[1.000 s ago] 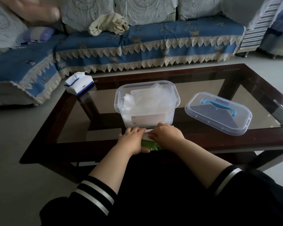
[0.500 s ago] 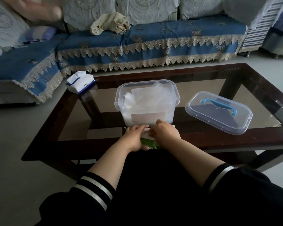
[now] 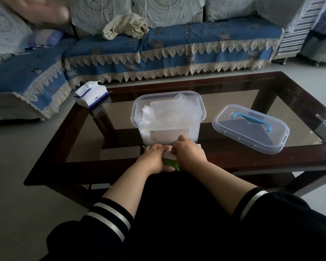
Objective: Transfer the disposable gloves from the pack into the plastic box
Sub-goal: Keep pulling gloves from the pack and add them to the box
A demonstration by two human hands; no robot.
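Both forearms reached forward over the lap, the hands meeting side by side at the near edge of the glass surface (image 3: 252,102). The left hand (image 3: 154,159) lay palm down, its fingers bent over the pack (image 3: 172,163), pressing it down. The right hand (image 3: 189,152) arched beside it, fingers curled at the pack's white top; whether they had pinched a glove could not be made out. The pack lay flat under both hands, touching them, only a green strip and white edge showing, its long side running left to right just in front of the box (image 3: 168,119). The box stood upright and open, with clear gloves (image 3: 169,112) heaped inside. The lid (image 3: 250,129) lay flat to its right, handle up.
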